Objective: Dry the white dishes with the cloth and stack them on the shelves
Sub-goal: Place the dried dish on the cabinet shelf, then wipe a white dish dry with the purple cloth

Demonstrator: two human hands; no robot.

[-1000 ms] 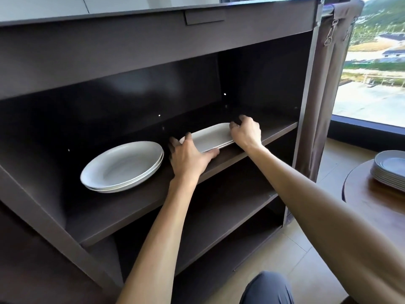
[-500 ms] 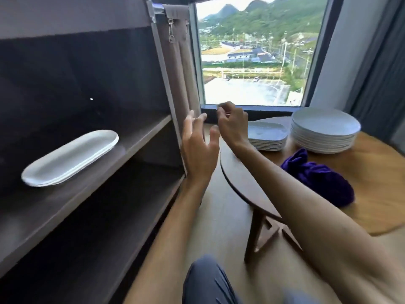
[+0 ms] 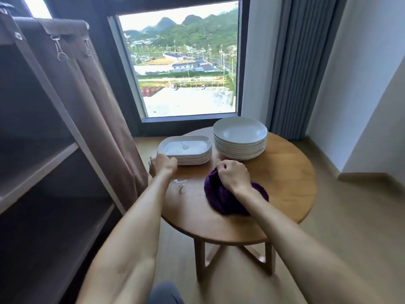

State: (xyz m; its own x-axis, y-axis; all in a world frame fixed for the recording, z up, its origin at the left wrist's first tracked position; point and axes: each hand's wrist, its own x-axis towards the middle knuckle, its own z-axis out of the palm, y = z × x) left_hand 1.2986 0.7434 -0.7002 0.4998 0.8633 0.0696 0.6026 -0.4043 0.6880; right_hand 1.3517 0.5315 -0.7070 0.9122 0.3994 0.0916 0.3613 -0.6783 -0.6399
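Biggest thing in shot is the dark shelf unit (image 3: 37, 163) filling the 9 o'clock side, its brown fabric cover (image 3: 87, 102) clipped back along the edge. Then the round wooden bench (image 3: 289, 194) sitting mid-frame under the window (image 3: 184, 66), grey curtain (image 3: 300, 66) off at 1 o'clock.

On the bench, the stack of round white plates (image 3: 240, 138) is at the 12 o'clock edge, and the stack of white oblong dishes (image 3: 186, 150) is just beside it, around 10 o'clock, with a bit of water pooled on the top one. The purple cloth (image 3: 219, 198) is bunched up near the middle of the bench.

Right hand (image 3: 233, 176) has its grip curled into the top of the cloth. Left hand (image 3: 163, 164) is at the near corner of the oblong stack, fingers bent against it; can't tell if the grip has actually closed on a dish. A small wet smear (image 3: 180, 185) sits on the wood between the hands.
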